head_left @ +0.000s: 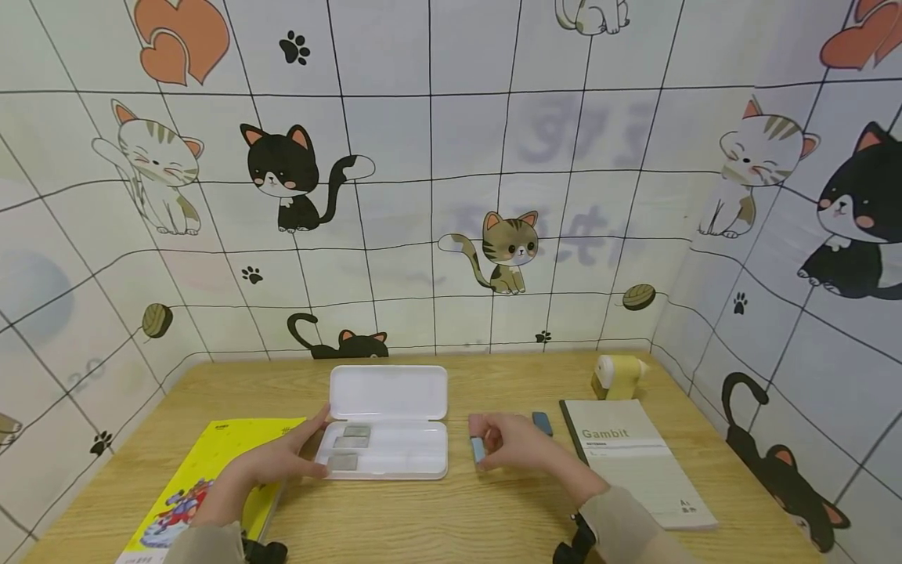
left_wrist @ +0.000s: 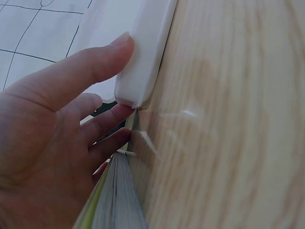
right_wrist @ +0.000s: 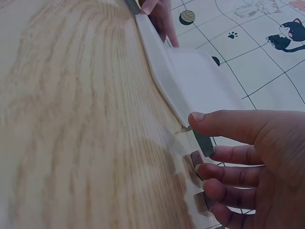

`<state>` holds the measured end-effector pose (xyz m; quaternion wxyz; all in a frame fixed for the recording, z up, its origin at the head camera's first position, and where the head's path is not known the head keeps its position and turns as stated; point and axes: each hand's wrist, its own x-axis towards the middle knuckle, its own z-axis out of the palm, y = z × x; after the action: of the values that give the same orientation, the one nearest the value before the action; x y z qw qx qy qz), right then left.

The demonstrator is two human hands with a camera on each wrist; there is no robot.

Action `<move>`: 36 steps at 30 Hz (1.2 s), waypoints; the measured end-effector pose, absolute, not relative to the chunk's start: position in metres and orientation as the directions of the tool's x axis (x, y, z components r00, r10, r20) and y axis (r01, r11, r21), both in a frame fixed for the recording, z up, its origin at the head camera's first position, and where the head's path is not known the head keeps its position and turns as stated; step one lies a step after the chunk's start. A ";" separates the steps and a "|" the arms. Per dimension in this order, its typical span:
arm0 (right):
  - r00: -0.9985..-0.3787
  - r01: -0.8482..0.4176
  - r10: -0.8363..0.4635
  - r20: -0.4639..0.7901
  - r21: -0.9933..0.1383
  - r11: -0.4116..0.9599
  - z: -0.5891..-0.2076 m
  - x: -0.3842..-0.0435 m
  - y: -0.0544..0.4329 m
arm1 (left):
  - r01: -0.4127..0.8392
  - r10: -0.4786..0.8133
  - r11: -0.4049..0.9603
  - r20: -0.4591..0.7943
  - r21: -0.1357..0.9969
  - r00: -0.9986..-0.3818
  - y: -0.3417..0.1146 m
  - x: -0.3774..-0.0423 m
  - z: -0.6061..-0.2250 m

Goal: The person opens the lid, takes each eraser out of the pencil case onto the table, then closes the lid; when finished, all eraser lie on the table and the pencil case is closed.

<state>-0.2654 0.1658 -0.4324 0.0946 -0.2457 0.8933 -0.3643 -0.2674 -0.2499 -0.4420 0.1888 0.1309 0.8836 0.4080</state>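
Note:
A white plastic pencil case (head_left: 416, 450) lies with its lid (head_left: 389, 392) raised at the back; a few greyish translucent pieces (head_left: 343, 461) sit in its left part. My left hand (head_left: 278, 457) holds the case's left end, thumb at the front corner and fingers towards the back, as the left wrist view (left_wrist: 57, 114) also shows. To the right of the case, my right hand (head_left: 517, 445) pinches a small light blue block (head_left: 478, 450), eraser-like, between thumb and forefinger. Partly behind the fingers is a pink block (head_left: 475, 424). A dark blue block (head_left: 542, 424) lies beyond that hand.
At the left, a yellow book (head_left: 204, 462) lies partly beneath my left forearm. On the right are a pale notebook (head_left: 634, 446) with a dark spine and, behind it, a yellow gadget (head_left: 618, 377). A cat-patterned cloth (head_left: 395, 196) bounds the wooden table (head_left: 409, 521) at the back.

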 end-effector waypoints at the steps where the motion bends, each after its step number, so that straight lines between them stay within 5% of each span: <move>1: -0.867 -0.365 -0.499 0.008 -0.690 0.624 -0.433 -0.265 0.166 | 0.075 0.385 0.632 -0.228 0.771 -0.895 -0.251 -0.268 -0.444; 36: -0.885 -0.358 -0.464 0.023 -0.673 0.648 -0.446 -0.259 0.165 | 0.091 0.387 0.645 -0.222 0.758 -0.895 -0.249 -0.266 -0.439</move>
<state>-0.2585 0.1651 -0.4459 0.0756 -0.2271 0.9046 -0.3527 -0.2660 -0.2491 -0.4389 0.1853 0.1344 0.8879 0.3990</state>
